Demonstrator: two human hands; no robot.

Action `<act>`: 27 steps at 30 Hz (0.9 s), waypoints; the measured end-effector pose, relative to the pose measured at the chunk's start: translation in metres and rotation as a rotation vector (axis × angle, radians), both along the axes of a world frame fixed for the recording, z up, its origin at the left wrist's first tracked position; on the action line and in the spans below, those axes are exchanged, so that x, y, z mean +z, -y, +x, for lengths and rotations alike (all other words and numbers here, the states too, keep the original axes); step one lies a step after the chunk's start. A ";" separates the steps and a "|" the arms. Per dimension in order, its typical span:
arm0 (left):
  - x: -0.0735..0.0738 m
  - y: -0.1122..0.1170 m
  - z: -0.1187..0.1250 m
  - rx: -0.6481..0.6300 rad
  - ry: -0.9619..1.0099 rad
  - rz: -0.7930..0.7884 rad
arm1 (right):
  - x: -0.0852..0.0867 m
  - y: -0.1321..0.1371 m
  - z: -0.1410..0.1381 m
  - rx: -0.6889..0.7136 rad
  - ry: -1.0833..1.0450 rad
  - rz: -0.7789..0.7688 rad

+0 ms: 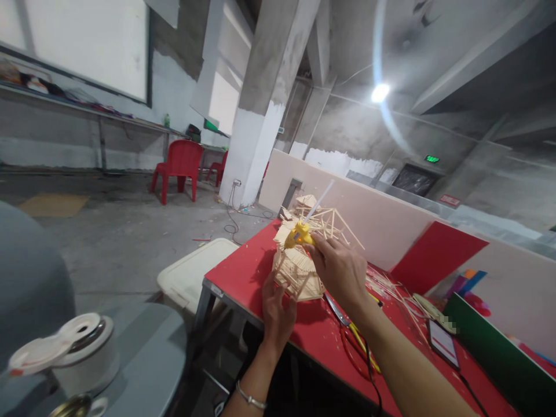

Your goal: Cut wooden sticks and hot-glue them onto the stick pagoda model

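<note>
A yellow hot glue gun [300,234] is gripped in my right hand [342,267], with a long white glue stick [320,200] rising from its back. An orange light glows on its body. Below the gun lies a model built of thin wooden sticks [299,275], its rounded part near the table edge. My left hand [278,307] holds the near side of this model, fingers and thumb against its lower rim. The gun's tip points down at the model; whether it touches is too small to tell. More stick framework [332,223] stands behind, partly hidden by the gun.
On the red table [243,272], scissors [336,310], yellow-handled pliers [362,341], loose sticks [399,295] and a phone [443,343] lie to the right. A pale partition [360,214] borders the back. Left are a grey stool [152,347] with a white lidded pot [89,359], and a cream bin [195,272].
</note>
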State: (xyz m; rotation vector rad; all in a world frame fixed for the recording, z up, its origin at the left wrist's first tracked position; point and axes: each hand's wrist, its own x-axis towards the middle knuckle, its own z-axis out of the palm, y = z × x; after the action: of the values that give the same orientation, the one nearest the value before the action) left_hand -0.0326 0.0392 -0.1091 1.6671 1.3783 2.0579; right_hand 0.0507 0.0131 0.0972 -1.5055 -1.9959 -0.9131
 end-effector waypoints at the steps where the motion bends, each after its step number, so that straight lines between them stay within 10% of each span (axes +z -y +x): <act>1: -0.001 0.000 0.001 0.005 0.001 0.002 | 0.000 0.000 0.000 -0.002 0.000 -0.003; 27: 0.009 -0.059 -0.029 0.090 -0.030 -0.155 | 0.004 -0.009 0.000 0.032 0.027 -0.007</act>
State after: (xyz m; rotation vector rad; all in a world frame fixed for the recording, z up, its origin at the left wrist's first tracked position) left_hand -0.0620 0.0984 -0.1001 1.6055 1.6059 1.9227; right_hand 0.0503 0.0217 0.1008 -1.4685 -2.0389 -0.9188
